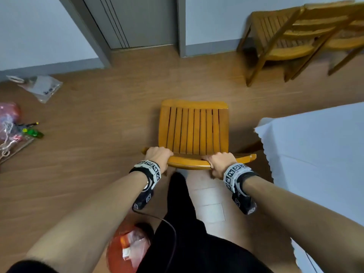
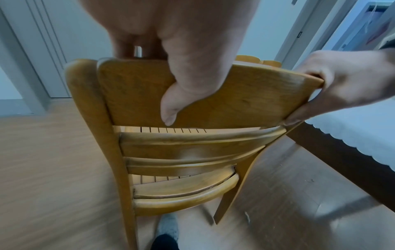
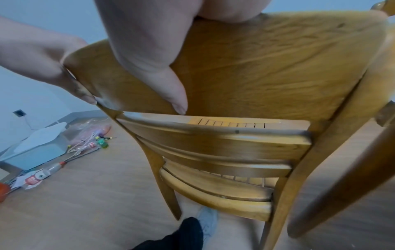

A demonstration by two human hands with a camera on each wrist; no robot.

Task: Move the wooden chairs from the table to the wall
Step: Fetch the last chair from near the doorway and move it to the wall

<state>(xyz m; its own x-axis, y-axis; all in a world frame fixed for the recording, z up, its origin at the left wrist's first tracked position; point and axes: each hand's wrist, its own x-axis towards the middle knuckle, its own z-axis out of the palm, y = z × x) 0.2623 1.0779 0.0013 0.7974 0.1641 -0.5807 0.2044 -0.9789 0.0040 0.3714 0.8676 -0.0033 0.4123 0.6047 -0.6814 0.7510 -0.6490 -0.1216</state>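
No legible brand or writing anywhere; the patterned wrist bands (image 1: pixel 148 170) carry only black-and-white square markers. Honey-coloured slatted wooden chair (image 1: pixel 194 131) stands on the brown wood-look floor (image 1: pixel 98 125), just left of the worktop under a white scallop-edged cloth (image 1: pixel 319 154); left hand (image 1: pixel 158 155) grips the left part of its curved top rail, fingers (image 2: pixel 126 42) curled over the top, thumb pressed on the rail's back; right hand (image 1: pixel 220 161) grips the right part likewise. Two more wooden chairs (image 1: pixel 291 42) stand by the pale wall (image 1: pixel 212 20), near the grey door (image 1: pixel 137 20).
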